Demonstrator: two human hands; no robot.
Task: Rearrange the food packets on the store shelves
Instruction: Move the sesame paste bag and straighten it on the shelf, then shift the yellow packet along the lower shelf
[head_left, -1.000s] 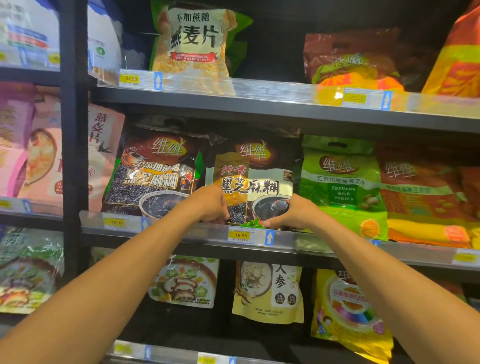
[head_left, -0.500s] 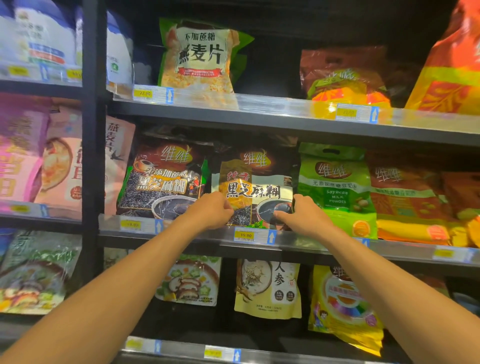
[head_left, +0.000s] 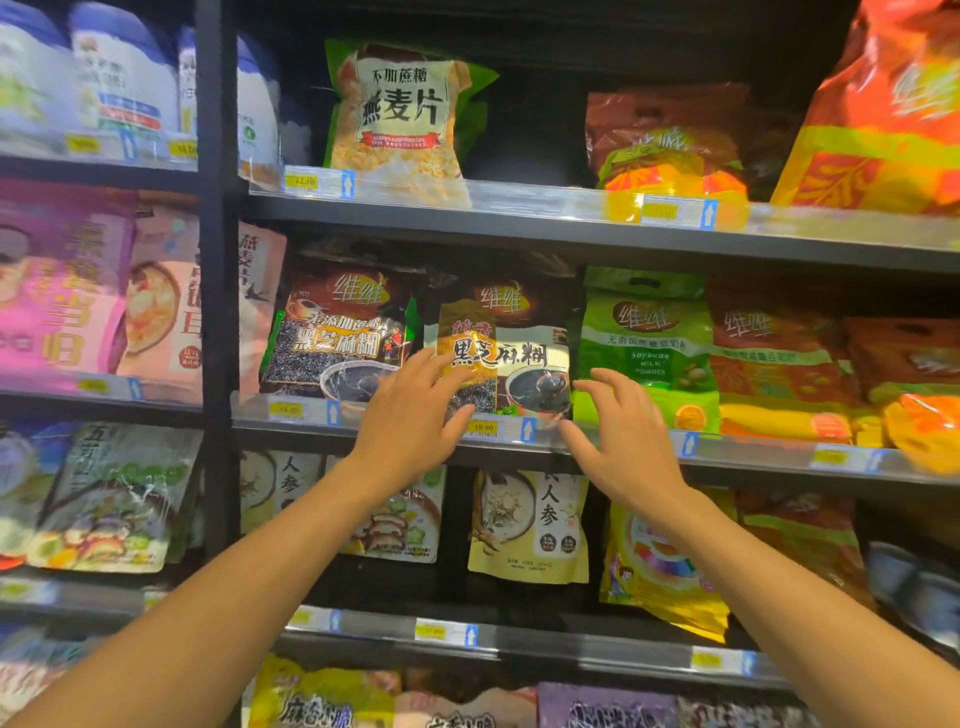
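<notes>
A dark brown black-sesame packet (head_left: 511, 353) stands upright on the middle shelf (head_left: 753, 454), between a similar brown packet (head_left: 337, 338) and a green soybean milk powder packet (head_left: 644, 348). My left hand (head_left: 410, 421) is at its lower left corner with fingers spread, the fingertips resting on the packet's face. At the lower right corner my right hand (head_left: 623, 436) has its fingers apart, just in front of the packet and the shelf's price rail. Neither hand grips anything.
An oat packet (head_left: 400, 109) and red-orange packets (head_left: 670, 140) stand on the shelf above. Orange packets (head_left: 774, 364) fill the middle shelf's right. A cream ginseng packet (head_left: 530, 525) hangs below. A black upright post (head_left: 213, 312) divides this bay from the left one.
Both hands held the brown packet's lower corners earlier; now the fingers have opened and drawn slightly back from it. The view has shifted closer and a little right.
</notes>
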